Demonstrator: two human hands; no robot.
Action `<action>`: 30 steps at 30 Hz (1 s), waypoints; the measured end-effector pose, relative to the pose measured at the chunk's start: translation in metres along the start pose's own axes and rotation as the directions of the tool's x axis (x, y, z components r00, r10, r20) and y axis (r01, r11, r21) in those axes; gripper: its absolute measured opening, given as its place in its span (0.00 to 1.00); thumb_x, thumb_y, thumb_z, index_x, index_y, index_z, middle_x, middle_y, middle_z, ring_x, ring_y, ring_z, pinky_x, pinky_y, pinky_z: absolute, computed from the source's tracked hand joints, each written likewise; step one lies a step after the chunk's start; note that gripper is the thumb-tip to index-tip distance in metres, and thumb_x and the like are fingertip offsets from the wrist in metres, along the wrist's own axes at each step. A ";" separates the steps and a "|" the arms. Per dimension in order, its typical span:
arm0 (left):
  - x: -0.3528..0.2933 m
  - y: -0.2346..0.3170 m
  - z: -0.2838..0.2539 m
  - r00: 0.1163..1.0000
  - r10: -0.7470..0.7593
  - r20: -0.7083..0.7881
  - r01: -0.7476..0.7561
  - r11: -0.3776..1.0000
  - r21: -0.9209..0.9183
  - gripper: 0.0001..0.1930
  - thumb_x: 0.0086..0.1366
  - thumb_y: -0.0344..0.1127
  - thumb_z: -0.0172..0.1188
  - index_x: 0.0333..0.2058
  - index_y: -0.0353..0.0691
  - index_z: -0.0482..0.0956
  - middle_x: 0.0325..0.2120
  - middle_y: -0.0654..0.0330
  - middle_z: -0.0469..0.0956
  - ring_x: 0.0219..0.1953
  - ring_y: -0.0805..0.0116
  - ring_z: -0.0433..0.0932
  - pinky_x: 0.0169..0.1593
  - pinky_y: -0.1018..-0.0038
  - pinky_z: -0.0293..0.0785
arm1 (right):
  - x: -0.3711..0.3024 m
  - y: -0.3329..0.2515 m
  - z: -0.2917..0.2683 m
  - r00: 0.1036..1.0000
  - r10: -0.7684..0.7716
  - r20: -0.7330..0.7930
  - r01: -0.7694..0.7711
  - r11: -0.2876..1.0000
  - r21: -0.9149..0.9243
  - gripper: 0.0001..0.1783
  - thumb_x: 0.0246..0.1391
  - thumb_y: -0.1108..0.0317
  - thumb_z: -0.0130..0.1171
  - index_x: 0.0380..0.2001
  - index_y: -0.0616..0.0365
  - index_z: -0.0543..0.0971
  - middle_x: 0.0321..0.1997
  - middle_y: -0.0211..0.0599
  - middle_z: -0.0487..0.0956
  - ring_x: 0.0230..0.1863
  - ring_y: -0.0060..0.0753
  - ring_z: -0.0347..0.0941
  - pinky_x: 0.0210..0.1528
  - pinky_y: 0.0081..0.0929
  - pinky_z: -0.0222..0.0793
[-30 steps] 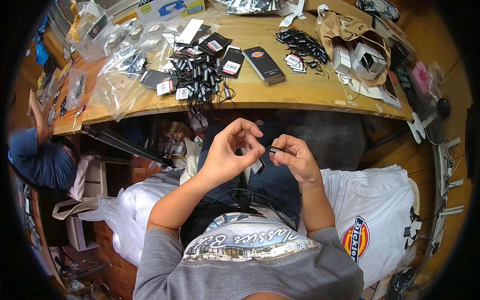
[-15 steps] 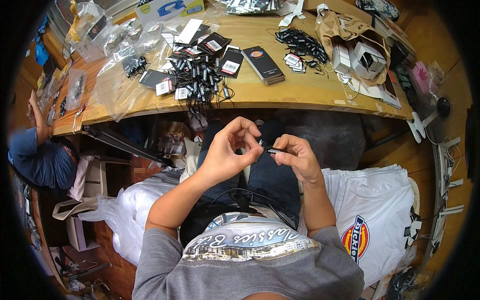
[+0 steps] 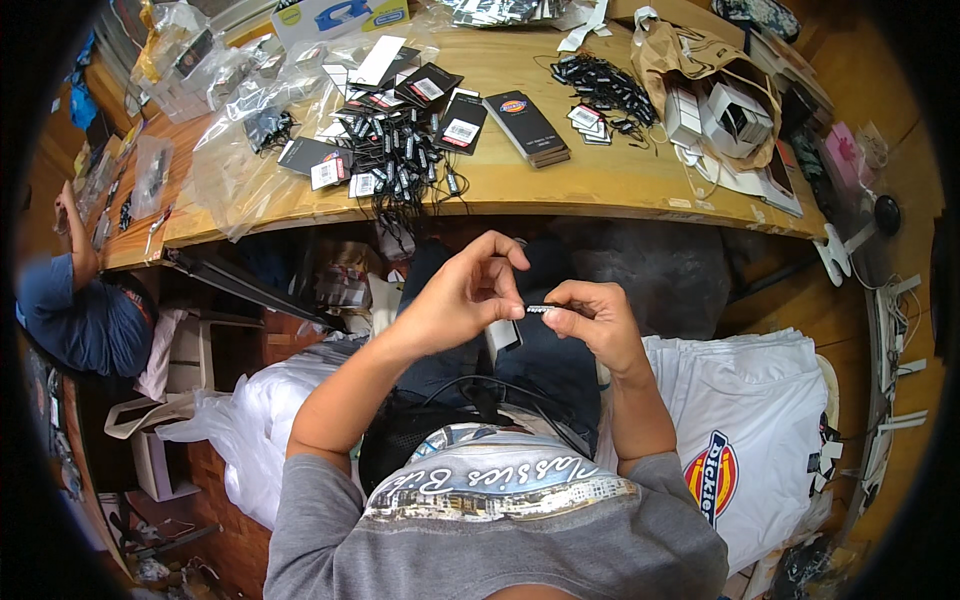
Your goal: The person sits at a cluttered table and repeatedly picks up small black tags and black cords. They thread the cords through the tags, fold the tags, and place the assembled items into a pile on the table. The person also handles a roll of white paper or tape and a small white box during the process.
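Observation:
Over my lap, my left hand (image 3: 468, 295) and my right hand (image 3: 598, 318) meet at a small black hang-tag string seal (image 3: 537, 309) with pale lettering. The right thumb and fingers pinch its right part. At its left end, my left thumb and a finger are closed, while the other left fingers curl above. Just below hangs a white and dark tag (image 3: 506, 336); whether it is joined to the seal I cannot tell. On the table ahead lie a tangled heap of black string seals (image 3: 400, 165), barcoded black hang tags (image 3: 462, 122) and a neat stack of black tags (image 3: 524, 128).
Another heap of black seals (image 3: 605, 90) lies near a brown paper bag (image 3: 690, 55) holding white boxes. Folded white shirts (image 3: 750, 400) are at my right, and a clear plastic bundle (image 3: 275, 420) is at my left. A person (image 3: 85, 310) sits at far left.
My hands have come lower and closer together. The seal now lies level between both pinches, and the white tag shows beneath my left hand.

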State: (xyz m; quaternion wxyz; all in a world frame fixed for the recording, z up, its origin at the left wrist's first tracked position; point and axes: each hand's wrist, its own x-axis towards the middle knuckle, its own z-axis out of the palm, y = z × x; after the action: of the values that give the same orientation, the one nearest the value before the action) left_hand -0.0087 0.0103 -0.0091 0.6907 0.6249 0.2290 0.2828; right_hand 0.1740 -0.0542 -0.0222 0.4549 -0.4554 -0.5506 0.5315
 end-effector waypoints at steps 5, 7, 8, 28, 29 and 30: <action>0.004 0.002 -0.007 0.993 -0.053 0.104 0.058 0.997 -0.045 0.24 0.44 0.20 0.60 0.39 0.38 0.58 0.21 0.62 0.70 0.27 0.78 0.70 0.32 0.84 0.67 | 0.003 -0.008 0.001 0.997 -0.066 0.051 0.070 0.994 -0.088 0.07 0.40 0.71 0.57 0.22 0.65 0.75 0.16 0.27 0.70 0.18 0.14 0.63 0.21 0.11 0.56; 0.003 -0.001 -0.008 0.993 -0.044 0.111 0.055 0.994 -0.095 0.24 0.44 0.20 0.60 0.38 0.38 0.58 0.21 0.61 0.70 0.26 0.78 0.70 0.32 0.84 0.67 | 0.004 -0.009 0.000 0.996 -0.066 0.060 0.071 0.992 -0.103 0.07 0.40 0.72 0.57 0.22 0.66 0.75 0.16 0.27 0.70 0.18 0.14 0.63 0.21 0.12 0.56; 0.002 -0.001 -0.007 0.994 -0.031 0.108 0.042 0.994 -0.105 0.23 0.45 0.19 0.59 0.38 0.38 0.58 0.21 0.61 0.70 0.26 0.78 0.70 0.31 0.84 0.67 | 0.004 -0.010 0.001 0.997 -0.038 0.066 0.043 0.996 -0.082 0.07 0.40 0.72 0.57 0.23 0.66 0.75 0.16 0.28 0.70 0.18 0.14 0.63 0.21 0.12 0.56; 0.014 -0.011 0.005 0.988 0.086 -0.129 -0.130 0.912 -0.388 0.19 0.60 0.52 0.41 0.37 0.42 0.62 0.27 0.66 0.64 0.28 0.77 0.60 0.33 0.81 0.55 | 0.008 -0.019 0.040 0.936 -0.338 0.096 0.348 0.860 -0.372 0.06 0.41 0.74 0.53 0.25 0.66 0.71 0.21 0.42 0.70 0.20 0.33 0.67 0.22 0.23 0.60; 0.022 -0.007 0.005 0.988 0.032 -0.154 -0.096 0.897 -0.432 0.20 0.61 0.54 0.37 0.37 0.42 0.62 0.26 0.65 0.64 0.28 0.76 0.60 0.33 0.81 0.55 | 0.010 -0.020 0.043 0.935 -0.341 0.101 0.352 0.848 -0.396 0.06 0.41 0.74 0.53 0.24 0.66 0.71 0.21 0.42 0.70 0.20 0.34 0.67 0.22 0.23 0.60; 0.026 -0.005 0.005 0.985 0.027 -0.171 -0.100 0.895 -0.435 0.20 0.61 0.54 0.37 0.37 0.42 0.62 0.25 0.65 0.64 0.28 0.76 0.60 0.33 0.81 0.56 | 0.011 -0.019 0.047 0.914 -0.399 0.069 0.394 0.835 -0.384 0.05 0.41 0.75 0.53 0.24 0.66 0.71 0.20 0.42 0.70 0.19 0.36 0.67 0.21 0.24 0.60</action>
State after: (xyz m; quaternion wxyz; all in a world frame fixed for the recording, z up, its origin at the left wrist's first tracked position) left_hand 0.0142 0.0246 -0.0123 0.7842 0.4340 0.1931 0.3993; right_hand 0.1257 -0.0517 -0.0042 0.4589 -0.4164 -0.7243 0.3023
